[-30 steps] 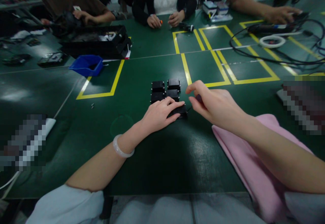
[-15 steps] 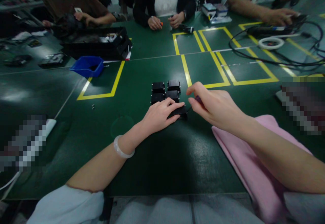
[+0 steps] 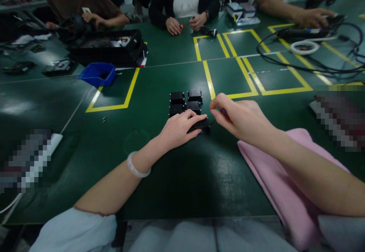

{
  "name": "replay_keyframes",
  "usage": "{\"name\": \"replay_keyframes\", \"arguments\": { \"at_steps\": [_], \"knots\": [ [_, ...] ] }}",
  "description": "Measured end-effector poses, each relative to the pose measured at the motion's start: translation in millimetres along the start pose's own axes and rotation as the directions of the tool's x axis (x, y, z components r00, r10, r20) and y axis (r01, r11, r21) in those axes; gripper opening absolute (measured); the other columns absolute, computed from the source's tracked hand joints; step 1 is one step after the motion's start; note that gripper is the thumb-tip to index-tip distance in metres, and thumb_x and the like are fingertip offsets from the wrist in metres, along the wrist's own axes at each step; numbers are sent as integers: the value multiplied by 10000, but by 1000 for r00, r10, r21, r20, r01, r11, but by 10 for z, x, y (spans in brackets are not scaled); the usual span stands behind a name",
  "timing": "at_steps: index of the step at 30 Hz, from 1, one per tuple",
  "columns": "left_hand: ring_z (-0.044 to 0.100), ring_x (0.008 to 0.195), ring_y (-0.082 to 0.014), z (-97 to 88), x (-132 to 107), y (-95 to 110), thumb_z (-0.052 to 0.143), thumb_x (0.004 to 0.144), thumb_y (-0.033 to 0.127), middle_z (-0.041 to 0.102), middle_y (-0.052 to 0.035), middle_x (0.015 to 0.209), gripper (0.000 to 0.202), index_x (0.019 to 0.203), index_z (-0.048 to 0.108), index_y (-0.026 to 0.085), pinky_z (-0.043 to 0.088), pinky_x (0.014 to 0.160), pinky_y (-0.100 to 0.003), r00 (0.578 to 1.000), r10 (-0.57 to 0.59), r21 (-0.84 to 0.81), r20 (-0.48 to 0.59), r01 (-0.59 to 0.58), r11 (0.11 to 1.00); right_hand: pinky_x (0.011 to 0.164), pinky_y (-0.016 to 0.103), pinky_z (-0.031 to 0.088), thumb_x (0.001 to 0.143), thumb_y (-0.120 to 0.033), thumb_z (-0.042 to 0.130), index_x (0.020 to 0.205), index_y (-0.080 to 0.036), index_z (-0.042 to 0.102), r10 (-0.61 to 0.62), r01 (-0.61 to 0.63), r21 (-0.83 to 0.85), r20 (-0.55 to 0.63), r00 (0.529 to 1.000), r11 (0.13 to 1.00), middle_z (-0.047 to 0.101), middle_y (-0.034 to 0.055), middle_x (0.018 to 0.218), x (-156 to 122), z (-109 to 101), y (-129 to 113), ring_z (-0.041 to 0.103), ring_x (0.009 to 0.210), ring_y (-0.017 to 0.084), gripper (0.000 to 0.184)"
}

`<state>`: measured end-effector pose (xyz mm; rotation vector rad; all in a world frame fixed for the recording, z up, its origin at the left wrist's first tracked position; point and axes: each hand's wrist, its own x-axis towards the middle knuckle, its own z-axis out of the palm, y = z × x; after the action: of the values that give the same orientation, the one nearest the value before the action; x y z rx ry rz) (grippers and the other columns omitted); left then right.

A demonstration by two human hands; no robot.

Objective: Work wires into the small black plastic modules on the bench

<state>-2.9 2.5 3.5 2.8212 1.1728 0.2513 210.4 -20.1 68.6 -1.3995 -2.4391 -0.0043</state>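
1. The left hand (image 3: pixel 178 128) grips the near block (image 3: pixel 203 123), left of the cloth (image 3: pixel 285 195): thumb along the near side, forefinger across the top, the other fingers hiding what is beneath them.
2. The right hand (image 3: pixel 239 115) is just beyond the cloth's left corner, its forearm crossing above the cloth. The hand is curled closed around a dark tool (image 3: pixel 223 111), mostly hidden; a thin shaft points at the near block's right end. Whether it touches is too small to tell.
3. Four more blocks (image 3: pixel 185 102), black with bright studs at their ends, sit two by two behind the near block, left of the cloth and farther off.
4. A few small metal bits (image 3: pixel 104 119) lie on the green table (image 3: pixel 185 183), well left of the cloth.
5. A blue bin (image 3: pixel 98 74) stands farther off, beyond those bits and far left of the cloth.
6. Beyond the cloth, across the table, are a black cable (image 3: pixel 308 67) and a white ring (image 3: pixel 304 47).
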Motion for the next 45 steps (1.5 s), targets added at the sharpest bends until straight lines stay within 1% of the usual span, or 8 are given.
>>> {"name": "replay_keyframes", "arguments": {
  "at_steps": [9, 13, 18, 24, 29, 35, 41, 45],
  "knots": [
    [594, 881, -177, 6, 2, -7, 497, 939, 395, 549, -41, 1190, 457, 1377, 417, 286, 474, 744, -303, 1000, 6, -6, -4, -7, 1000, 519, 234, 276, 953, -384, 375, 992, -177, 544, -10, 10, 27, -13, 1000, 1000, 599, -16, 630, -4, 21, 23, 547, 523, 134, 270],
    [592, 878, -178, 9, 3, -4, 490, 943, 398, 549, -44, 1182, 458, 1382, 412, 294, 474, 740, -305, 1000, 12, 10, -3, -12, 1000, 521, 233, 283, 938, -292, 379, 1065, -163, 523, 2, -1, 50, -11, 1000, 999, 602, -19, 648, 5, 28, 18, 557, 529, 134, 232],
    [596, 888, -186, 15, 2, -4, 495, 941, 403, 552, -44, 1192, 464, 1383, 412, 289, 477, 757, -316, 1000, 11, 17, -9, -10, 1000, 530, 240, 279, 949, -385, 377, 1002, -176, 542, -10, 9, 33, 12, 1000, 999, 614, -7, 655, 9, 12, 13, 557, 544, 139, 271],
    [592, 873, -177, 9, -2, -1, 481, 949, 397, 550, -45, 1180, 457, 1388, 407, 296, 475, 742, -305, 1000, 12, 26, -6, -12, 1000, 537, 239, 288, 924, -276, 377, 1107, -162, 504, 29, -29, 52, 12, 1000, 998, 618, -8, 682, 5, -9, -13, 552, 547, 135, 250],
    [600, 896, -181, 18, -5, -6, 503, 938, 388, 551, -56, 1192, 459, 1376, 419, 281, 475, 757, -305, 1000, 17, 12, -23, -17, 1000, 531, 235, 271, 951, -401, 375, 1024, -181, 533, -3, 2, 38, 23, 1000, 999, 608, -11, 652, 0, -4, 3, 544, 537, 134, 281],
    [594, 868, -172, -2, -7, 5, 487, 944, 388, 551, -49, 1181, 455, 1382, 413, 289, 472, 732, -294, 1000, 15, 23, -13, -14, 1000, 530, 235, 273, 935, -286, 372, 1128, -159, 497, 37, -38, 55, 22, 999, 998, 624, -4, 691, 5, -16, -12, 557, 556, 136, 262],
    [594, 890, -182, 3, -4, 6, 501, 937, 386, 550, -55, 1191, 457, 1374, 420, 279, 476, 753, -308, 1000, 11, 21, -16, -11, 1000, 524, 239, 254, 957, -391, 360, 1024, -177, 539, 9, -10, 9, 31, 999, 1000, 598, -10, 635, -2, -18, -8, 530, 525, 134, 287],
    [592, 878, -180, 0, -2, 9, 507, 935, 385, 549, -48, 1189, 465, 1379, 412, 288, 476, 744, -306, 1000, 8, 29, -3, -8, 1000, 522, 239, 256, 943, -306, 368, 1080, -170, 524, 20, -20, 5, 22, 1000, 1000, 608, -11, 666, -7, -23, -22, 530, 528, 133, 248]
  ]
}}
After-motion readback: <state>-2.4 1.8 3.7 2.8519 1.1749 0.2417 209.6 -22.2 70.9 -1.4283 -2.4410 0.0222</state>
